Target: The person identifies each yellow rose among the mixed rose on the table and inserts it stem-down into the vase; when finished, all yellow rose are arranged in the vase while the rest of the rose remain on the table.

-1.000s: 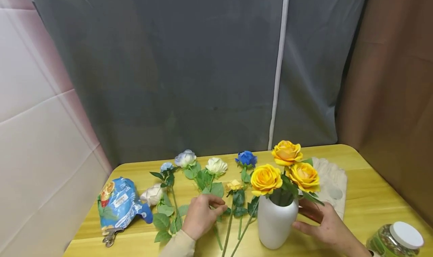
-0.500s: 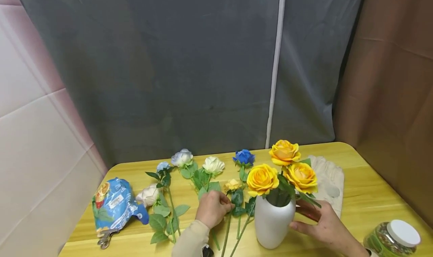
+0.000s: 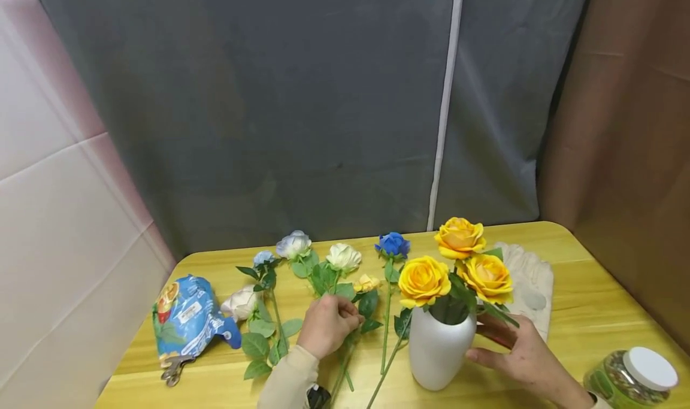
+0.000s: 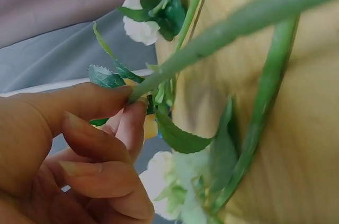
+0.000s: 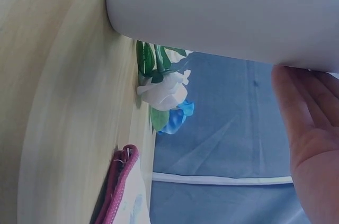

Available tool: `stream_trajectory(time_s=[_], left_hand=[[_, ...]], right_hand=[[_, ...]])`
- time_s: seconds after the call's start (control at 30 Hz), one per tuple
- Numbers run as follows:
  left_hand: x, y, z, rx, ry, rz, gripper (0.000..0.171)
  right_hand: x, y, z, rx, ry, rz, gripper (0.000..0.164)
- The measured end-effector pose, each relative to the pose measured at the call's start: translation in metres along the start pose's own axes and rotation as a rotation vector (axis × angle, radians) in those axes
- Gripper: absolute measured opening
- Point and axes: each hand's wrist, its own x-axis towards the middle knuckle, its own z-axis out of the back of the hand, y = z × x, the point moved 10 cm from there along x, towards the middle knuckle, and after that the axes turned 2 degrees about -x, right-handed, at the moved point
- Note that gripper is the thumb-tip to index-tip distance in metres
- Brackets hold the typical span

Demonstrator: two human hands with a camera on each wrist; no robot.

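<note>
My left hand [image 3: 326, 328] pinches the green stem [image 4: 212, 38] of a small yellow rose [image 3: 367, 283] between thumb and fingertips. In the left wrist view that stem slants up to the right over the wooden table. A white vase [image 3: 439, 352] stands upright with large yellow roses [image 3: 424, 281] in its mouth. At the vase's right side is my right hand [image 3: 525, 358], its fairly straight fingers [image 5: 291, 102] touching the wall near the top. Beside my left hand lie a cream rose [image 3: 344, 257] and a pale white rose [image 3: 241, 303]. A blue rose [image 3: 392, 245] lies farther back.
A blue snack bag [image 3: 188, 316] with a metal clip [image 3: 175, 368] lies at the left. Behind the vase is a pair of whitish gloves [image 3: 525, 283]. A white-lidded jar [image 3: 636, 376] stands at the front right. A grey curtain [image 3: 323, 115] hangs behind the table.
My left hand went right to the small yellow rose's stem, took hold of it, and moved it slightly left, away from the blue rose's stem. My right hand stays at the vase.
</note>
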Motion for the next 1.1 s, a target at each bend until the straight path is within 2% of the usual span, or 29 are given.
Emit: stream_trajectory(time_s=[0.3, 0.5, 0.73, 0.93, 1.1], left_hand=[[-0.002, -0.02, 0.037, 0.049, -0.2, -0.027, 0.01], [-0.01, -0.049, 0.067, 0.038, -0.351, -0.108, 0.009], [-0.033, -0.091, 0.1, 0.033, -0.536, -0.259, 0.01], [-0.055, -0.116, 0.118, 0.003, -0.614, -0.333, 0.013], [-0.071, -0.133, 0.133, -0.068, -0.649, -0.381, 0.015]], right_hand=[[0.0, -0.003, 0.003, -0.001, -0.002, -0.036, 0.062], [0.001, -0.004, 0.005, -0.015, -0.009, -0.063, 0.064], [0.001, -0.01, 0.007, -0.061, -0.02, -0.132, 0.063], [0.002, -0.008, 0.005, -0.06, -0.011, -0.086, 0.062], [0.002, -0.01, -0.001, -0.055, 0.053, -0.094, 0.064]])
